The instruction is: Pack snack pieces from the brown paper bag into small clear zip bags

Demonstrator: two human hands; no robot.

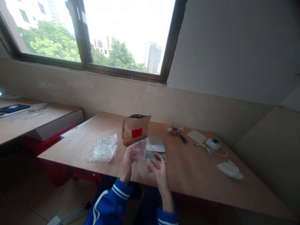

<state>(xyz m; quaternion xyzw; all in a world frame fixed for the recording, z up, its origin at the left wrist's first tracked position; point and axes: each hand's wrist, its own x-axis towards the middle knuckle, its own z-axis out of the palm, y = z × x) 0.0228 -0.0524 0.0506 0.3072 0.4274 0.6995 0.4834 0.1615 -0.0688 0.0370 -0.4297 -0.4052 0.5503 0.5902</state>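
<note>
Both hands grasp a clear plastic zip bag (144,156), held upright just above the near edge of the worktop (199,168): left hand (128,162) pinching one side, right hand (159,170) pinching the other. Behind it sit a small scale (156,144) and a brown paper bag (135,128); a pile of spare bags (103,147) lies left. Thin slick film could slip from the fingers, or the bag could brush the scale.
</note>
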